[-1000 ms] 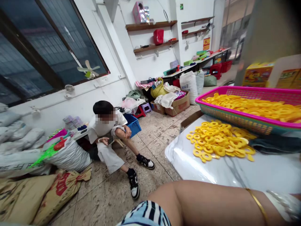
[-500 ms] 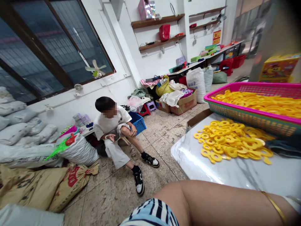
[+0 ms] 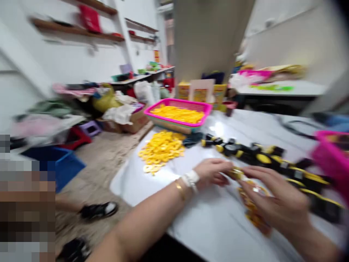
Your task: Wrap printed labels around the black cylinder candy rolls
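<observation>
My left hand [image 3: 211, 174], with a white band and a gold bangle at the wrist, is over the white table [image 3: 209, 222]. Its fingertips pinch a small shiny yellow piece [image 3: 236, 173], blurred by motion. The fingers of my right hand [image 3: 280, 194] are closed on the other side of that piece. Partly hidden under my right hand is an orange-and-yellow patterned packet [image 3: 253, 205]; whether it joins the piece I cannot tell. Left of my hands lies a heap of flat yellow ring-shaped pieces [image 3: 163, 149].
A pink-rimmed basket [image 3: 177, 123] of yellow pieces stands behind the heap. A row of black-and-yellow items [image 3: 264, 158] runs to the right, near a pink basket [image 3: 327, 160]. A blue crate [image 3: 65, 165] and a seated person's shoe [image 3: 99, 211] are on the left floor.
My view has swung right, from the seated person to the table. Both hands and the small yellow piece now show; earlier only my left forearm was visible.
</observation>
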The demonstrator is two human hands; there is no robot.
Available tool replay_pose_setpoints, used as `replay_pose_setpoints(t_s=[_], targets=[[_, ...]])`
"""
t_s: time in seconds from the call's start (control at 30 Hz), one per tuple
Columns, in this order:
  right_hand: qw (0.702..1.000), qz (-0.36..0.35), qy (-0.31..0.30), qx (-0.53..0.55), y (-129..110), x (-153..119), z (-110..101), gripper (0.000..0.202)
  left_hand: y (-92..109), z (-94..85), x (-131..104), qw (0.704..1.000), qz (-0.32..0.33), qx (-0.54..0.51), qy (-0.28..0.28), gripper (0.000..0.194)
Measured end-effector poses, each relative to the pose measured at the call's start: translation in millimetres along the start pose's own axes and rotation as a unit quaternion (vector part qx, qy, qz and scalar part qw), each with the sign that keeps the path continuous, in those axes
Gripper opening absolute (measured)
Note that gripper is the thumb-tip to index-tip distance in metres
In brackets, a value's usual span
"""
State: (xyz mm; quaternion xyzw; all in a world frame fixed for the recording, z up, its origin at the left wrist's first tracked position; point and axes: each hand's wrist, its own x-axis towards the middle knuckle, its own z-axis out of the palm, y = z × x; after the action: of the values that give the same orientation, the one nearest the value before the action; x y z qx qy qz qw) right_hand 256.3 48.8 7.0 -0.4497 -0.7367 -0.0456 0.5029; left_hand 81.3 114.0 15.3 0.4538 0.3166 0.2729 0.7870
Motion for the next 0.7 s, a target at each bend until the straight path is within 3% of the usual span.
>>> replay_pose_setpoints(t_s=[0.07, 0.17, 0.27, 0.4, 0.47, 0.6, 0.63, 0.7], targets=[[0.999, -0.038, -0.027, -0.028, 7.1, 3.1, -8.7, 0.020, -2.6, 0.1, 8.9, 1.000, 0.013, 0.002, -0.004, 0.050], [0.999, 0.001, -0.029, -0.020, 6.6, 6.0, -5.4, 0.020, -4.4, -4.5, 10.6, 0.997, 0.069, 0.030, 0.005, 0.048], [0.991, 0.117, -0.045, 0.042, 0.9, 3.6, 0.0, 0.016, -5.1, -1.5, 5.3, 0.991, 0.120, 0.068, 0.000, 0.046], [0.922, 0.309, -0.083, 0.220, 2.1, -1.0, 0.7, 0.022, -4.2, 1.9, 3.3, 0.985, 0.152, 0.082, -0.026, 0.047], [0.917, 0.308, -0.086, 0.239, 4.3, -1.1, -0.8, 0.024, -3.7, 0.0, 4.0, 0.985, 0.145, 0.087, -0.018, 0.056], [0.965, 0.196, -0.068, 0.159, 4.2, -0.6, -2.5, 0.018, -4.5, -5.7, 5.0, 0.992, 0.090, 0.087, 0.012, 0.062], [0.965, 0.198, -0.065, 0.162, 3.5, -1.0, -1.9, 0.018, -4.9, -6.2, 5.0, 0.991, 0.089, 0.095, 0.012, 0.057], [0.937, 0.275, -0.070, 0.202, 2.0, -2.3, 0.5, 0.021, -5.4, -5.4, 4.7, 0.985, 0.112, 0.130, 0.012, 0.047]])
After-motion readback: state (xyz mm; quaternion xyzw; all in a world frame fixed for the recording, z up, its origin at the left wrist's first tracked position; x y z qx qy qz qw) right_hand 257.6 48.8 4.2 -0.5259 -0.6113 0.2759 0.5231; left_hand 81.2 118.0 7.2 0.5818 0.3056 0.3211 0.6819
